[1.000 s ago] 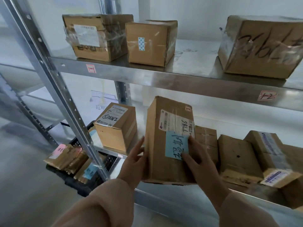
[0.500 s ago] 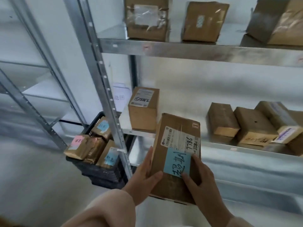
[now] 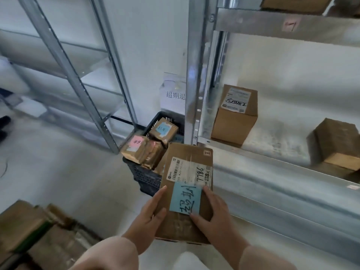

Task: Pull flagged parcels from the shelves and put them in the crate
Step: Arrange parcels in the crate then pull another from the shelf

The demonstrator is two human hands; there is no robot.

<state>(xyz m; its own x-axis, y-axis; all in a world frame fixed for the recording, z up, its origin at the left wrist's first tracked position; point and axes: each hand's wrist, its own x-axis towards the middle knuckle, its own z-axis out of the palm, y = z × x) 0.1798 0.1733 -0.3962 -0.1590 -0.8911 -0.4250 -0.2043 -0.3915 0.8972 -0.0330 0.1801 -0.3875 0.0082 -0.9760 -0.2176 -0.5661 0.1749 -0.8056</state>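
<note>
Both my hands carry a tall cardboard parcel (image 3: 187,164) with a white shipping label and a blue sticky note (image 3: 185,199) on its face. My left hand (image 3: 150,215) holds its left side with the thumb on the front. My right hand (image 3: 212,209) holds the right side, thumb on the blue note. The parcel is off the shelf, in the air just right of and in front of the dark plastic crate (image 3: 144,176) on the floor. In the crate lie several parcels, one with a pink note (image 3: 136,142), one with a blue note (image 3: 163,129).
The steel shelf upright (image 3: 194,84) stands right behind the crate. On the shelf (image 3: 272,162) remain a labelled box (image 3: 233,115) and a plain box (image 3: 337,143). More cartons (image 3: 35,236) lie on the floor at lower left. A paper sign (image 3: 173,94) hangs on the wall above the crate.
The parcel has come off the shelf and moved down and left toward the crate, both hands still on it. My view has swung left and down.
</note>
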